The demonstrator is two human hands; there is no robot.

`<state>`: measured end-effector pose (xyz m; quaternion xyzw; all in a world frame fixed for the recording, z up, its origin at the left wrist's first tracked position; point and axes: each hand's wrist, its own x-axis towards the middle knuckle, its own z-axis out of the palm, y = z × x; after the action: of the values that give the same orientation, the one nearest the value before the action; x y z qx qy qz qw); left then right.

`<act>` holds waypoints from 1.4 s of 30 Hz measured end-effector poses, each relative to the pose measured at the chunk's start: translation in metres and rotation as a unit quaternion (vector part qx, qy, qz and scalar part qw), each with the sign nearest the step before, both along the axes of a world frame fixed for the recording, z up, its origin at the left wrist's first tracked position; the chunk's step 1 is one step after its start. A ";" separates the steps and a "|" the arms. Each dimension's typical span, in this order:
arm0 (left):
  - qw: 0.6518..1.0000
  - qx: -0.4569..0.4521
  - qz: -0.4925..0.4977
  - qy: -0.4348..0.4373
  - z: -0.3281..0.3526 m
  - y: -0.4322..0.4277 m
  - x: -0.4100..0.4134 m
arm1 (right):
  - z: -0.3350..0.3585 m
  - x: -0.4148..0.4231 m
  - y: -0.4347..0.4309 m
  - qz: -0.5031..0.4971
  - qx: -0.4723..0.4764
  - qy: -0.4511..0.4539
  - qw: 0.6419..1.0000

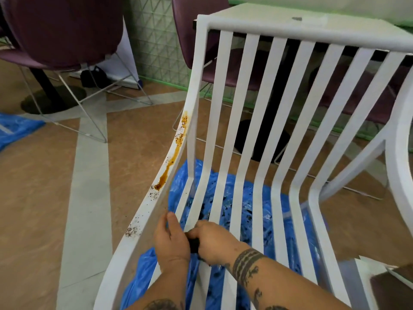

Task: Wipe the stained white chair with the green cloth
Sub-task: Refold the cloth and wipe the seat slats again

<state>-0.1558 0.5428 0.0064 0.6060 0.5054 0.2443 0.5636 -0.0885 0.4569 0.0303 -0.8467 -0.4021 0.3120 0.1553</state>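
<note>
Brown floor: blue plastic sheet under white chair

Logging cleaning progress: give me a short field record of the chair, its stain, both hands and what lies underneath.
chair: white slatted chair
stain: brown streak with dark specks on its left frame rail, not yet wiped
right hand: grips dark bundle, colour unclear
left hand: against the bundle, fingers hidden
underneath: blue plastic sheet
</note>
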 end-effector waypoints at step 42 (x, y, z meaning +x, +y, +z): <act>0.831 0.186 -0.510 0.120 0.004 -0.052 -0.012 | -0.017 -0.024 -0.160 -0.219 0.003 -0.076 0.973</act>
<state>-0.1679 0.4905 0.0106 0.8954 0.1332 -0.0631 0.4201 -0.1129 0.2967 0.0135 -0.9350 -0.2185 0.2035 0.1913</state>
